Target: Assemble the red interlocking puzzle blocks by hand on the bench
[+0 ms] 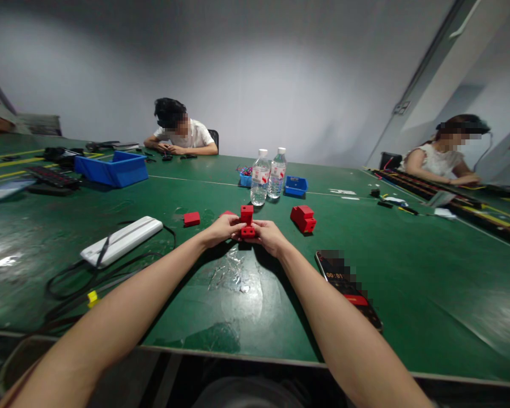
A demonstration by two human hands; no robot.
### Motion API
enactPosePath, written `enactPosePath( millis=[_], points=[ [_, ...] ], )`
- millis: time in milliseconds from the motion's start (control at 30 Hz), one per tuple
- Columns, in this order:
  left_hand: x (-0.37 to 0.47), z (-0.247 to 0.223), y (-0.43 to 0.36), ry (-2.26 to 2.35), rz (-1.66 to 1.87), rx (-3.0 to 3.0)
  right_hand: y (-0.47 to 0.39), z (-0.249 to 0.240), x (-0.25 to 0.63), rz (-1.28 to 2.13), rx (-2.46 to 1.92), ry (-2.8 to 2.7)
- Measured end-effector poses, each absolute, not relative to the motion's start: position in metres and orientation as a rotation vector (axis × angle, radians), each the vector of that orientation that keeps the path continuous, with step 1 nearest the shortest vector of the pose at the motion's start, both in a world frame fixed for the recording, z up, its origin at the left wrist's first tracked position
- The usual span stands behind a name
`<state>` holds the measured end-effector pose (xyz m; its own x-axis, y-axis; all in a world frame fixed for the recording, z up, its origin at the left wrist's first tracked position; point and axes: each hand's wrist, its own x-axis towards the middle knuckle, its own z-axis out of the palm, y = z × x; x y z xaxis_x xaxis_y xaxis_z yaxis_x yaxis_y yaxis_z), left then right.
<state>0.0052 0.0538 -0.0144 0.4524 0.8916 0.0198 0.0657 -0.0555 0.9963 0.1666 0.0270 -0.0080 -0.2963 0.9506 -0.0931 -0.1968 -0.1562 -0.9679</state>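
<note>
Between my two hands, near the middle of the green table (408, 294), is a red block-shaped part (247, 214) with small dark holes in its near face. My left hand (221, 230) grips its left side, thumb and fingers closed. From the right, my right hand (270, 236) pinches the same part. Just behind my left fingers, another red piece (226, 215) shows only in part. A small flat red block (191, 219) lies to the left of my hands. Off to the right sits a larger stepped red block (304, 219).
Two water bottles (259, 180) stand beyond my hands, beside a small blue tray (296, 186). At left are a white power strip (123, 241) with black cables and a large blue bin (113, 169). A phone (344, 286) lies by my right forearm. Two people sit across the table.
</note>
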Motion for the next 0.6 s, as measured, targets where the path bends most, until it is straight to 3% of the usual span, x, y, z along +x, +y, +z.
enactPosePath(
  millis=[600],
  points=[
    [0.0110,-0.0119,0.0530,0.987,0.884,1.598,0.0249,-0.0035,0.1663,1.623,-0.975,-1.108]
  ],
)
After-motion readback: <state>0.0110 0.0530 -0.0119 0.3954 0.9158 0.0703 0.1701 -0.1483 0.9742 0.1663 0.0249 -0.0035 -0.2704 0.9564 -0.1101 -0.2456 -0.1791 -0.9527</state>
